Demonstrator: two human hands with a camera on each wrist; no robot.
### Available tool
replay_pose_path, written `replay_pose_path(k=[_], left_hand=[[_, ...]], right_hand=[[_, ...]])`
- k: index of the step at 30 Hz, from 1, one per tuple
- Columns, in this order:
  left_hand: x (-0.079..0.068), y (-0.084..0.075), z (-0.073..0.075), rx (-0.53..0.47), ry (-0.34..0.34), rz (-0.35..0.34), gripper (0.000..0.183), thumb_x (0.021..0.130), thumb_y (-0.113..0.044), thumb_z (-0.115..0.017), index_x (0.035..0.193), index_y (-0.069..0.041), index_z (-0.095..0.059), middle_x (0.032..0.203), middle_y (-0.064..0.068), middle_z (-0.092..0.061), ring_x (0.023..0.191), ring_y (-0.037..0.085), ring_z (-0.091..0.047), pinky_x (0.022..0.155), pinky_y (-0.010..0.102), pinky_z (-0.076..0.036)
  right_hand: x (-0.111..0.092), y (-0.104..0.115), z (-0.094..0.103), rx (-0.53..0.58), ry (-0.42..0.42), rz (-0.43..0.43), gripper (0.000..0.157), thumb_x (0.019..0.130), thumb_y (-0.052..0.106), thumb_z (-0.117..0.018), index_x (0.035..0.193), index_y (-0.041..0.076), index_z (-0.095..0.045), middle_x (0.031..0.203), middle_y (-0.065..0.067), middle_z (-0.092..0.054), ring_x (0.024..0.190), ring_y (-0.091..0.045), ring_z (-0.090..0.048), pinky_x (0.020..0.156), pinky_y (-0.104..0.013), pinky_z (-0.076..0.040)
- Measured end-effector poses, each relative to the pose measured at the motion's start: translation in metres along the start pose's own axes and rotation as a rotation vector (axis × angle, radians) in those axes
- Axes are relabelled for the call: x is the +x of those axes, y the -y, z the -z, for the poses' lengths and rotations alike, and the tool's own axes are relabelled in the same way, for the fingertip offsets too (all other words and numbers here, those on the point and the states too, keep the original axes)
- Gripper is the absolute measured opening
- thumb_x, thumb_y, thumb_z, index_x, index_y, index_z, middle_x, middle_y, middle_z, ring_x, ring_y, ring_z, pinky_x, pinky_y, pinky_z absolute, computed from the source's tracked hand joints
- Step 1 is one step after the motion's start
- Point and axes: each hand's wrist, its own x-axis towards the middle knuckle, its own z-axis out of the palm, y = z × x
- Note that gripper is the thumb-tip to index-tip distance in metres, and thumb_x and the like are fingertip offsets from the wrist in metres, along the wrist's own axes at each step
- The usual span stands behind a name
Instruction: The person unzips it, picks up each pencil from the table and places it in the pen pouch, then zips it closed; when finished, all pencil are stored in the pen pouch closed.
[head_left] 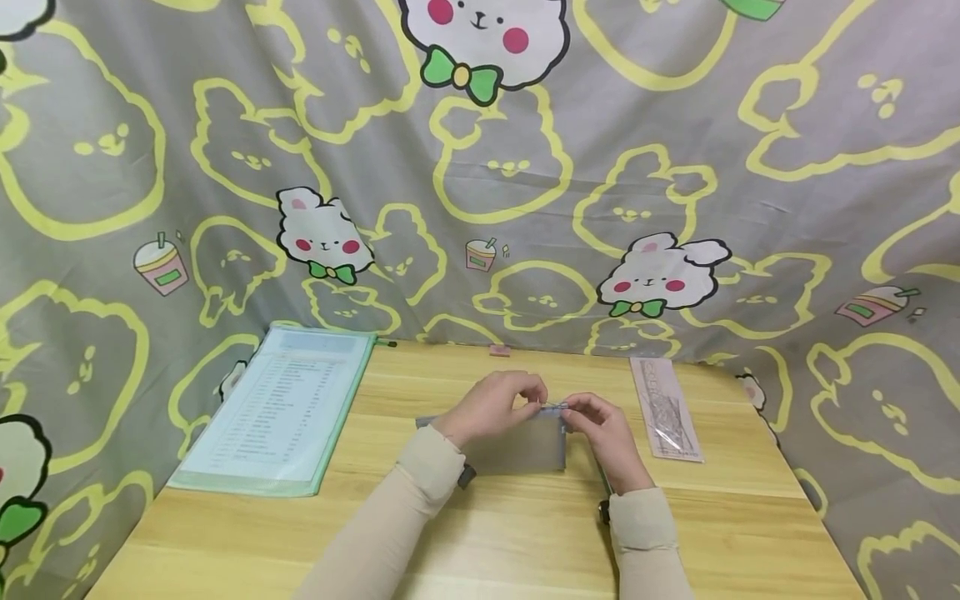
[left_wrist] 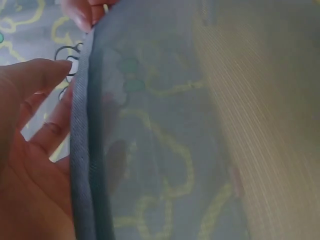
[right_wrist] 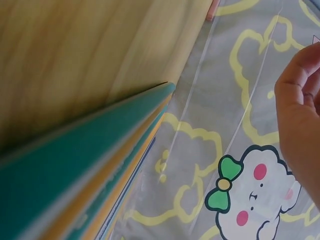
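A grey-blue translucent mesh zip pouch is held up at the middle of the table, its bound top edge toward the fingers. My left hand has its fingertips at this edge near the right corner. Beside it, my right hand pinches the corner between thumb and fingers. In the left wrist view the pouch fills most of the picture, with the left hand along its bound edge and the right fingertips gripping farther up. The right hand shows partly in its own wrist view, fingers bent.
A pale blue zip document folder with a printed sheet lies at left. At right lies a flat pinkish packet. A small pink block sits by the patterned curtain. Thin teal-and-orange-edged books stand near the right wrist.
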Motion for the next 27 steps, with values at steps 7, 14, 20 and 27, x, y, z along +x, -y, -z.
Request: replay_pose_path(k=[7,14,20,27], left_hand=[[-0.011,0.004,0.000,0.163,-0.078,-0.126,0.005,0.099,-0.016,-0.074,0.103,-0.019,-0.075,0.099,-0.008,-0.075,0.096,0.017,-0.068,0.083,0.028,-0.055],[-0.022,0.007,0.007,0.195,-0.199,-0.197,0.009,0.090,-0.010,-0.078,0.093,-0.019,-0.077,0.095,-0.007,-0.077,0.091,0.013,-0.064,0.079,0.028,-0.054],[-0.038,0.014,0.013,0.238,-0.224,-0.221,0.013,0.086,-0.008,-0.080,0.090,-0.020,-0.078,0.091,-0.008,-0.076,0.093,0.014,-0.065,0.078,0.029,-0.055],[-0.062,0.024,0.024,0.232,-0.281,-0.215,0.013,0.084,-0.008,-0.081,0.089,-0.020,-0.078,0.089,-0.008,-0.075,0.093,0.016,-0.065,0.078,0.031,-0.056]], right_hand=[[-0.002,0.002,-0.003,-0.029,-0.011,0.009,0.021,0.099,0.009,-0.070,0.113,-0.005,-0.067,0.097,0.008,-0.070,0.091,-0.009,-0.066,0.083,-0.026,-0.057],[0.000,0.004,-0.002,-0.010,-0.034,0.023,0.014,0.098,0.003,-0.068,0.110,-0.004,-0.067,0.095,0.011,-0.069,0.091,-0.008,-0.066,0.082,-0.025,-0.058],[-0.002,0.002,0.001,-0.021,-0.029,0.004,0.015,0.097,0.004,-0.069,0.111,-0.003,-0.067,0.095,0.010,-0.069,0.092,-0.009,-0.066,0.084,-0.025,-0.058],[-0.002,0.001,0.001,-0.013,-0.025,0.022,0.019,0.097,0.004,-0.070,0.111,-0.006,-0.067,0.095,0.009,-0.069,0.092,-0.010,-0.066,0.085,-0.026,-0.058]])
